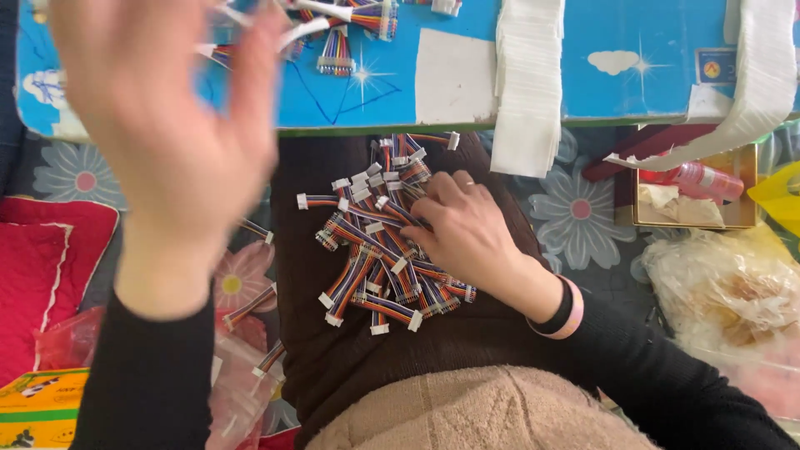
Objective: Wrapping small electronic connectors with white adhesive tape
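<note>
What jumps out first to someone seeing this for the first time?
A heap of short rainbow ribbon cables with white plugs lies on the person's dark lap, and the right hand rests on it. The left hand is raised and blurred, up by the bright blue table.

Open lap beside cable pile (379, 242); blue table edge (417, 127) just above.

A white strip stack (527, 75) drapes off the blue table (642, 33), near a red cushion (42, 275) and a pink bottle (696, 177).
</note>
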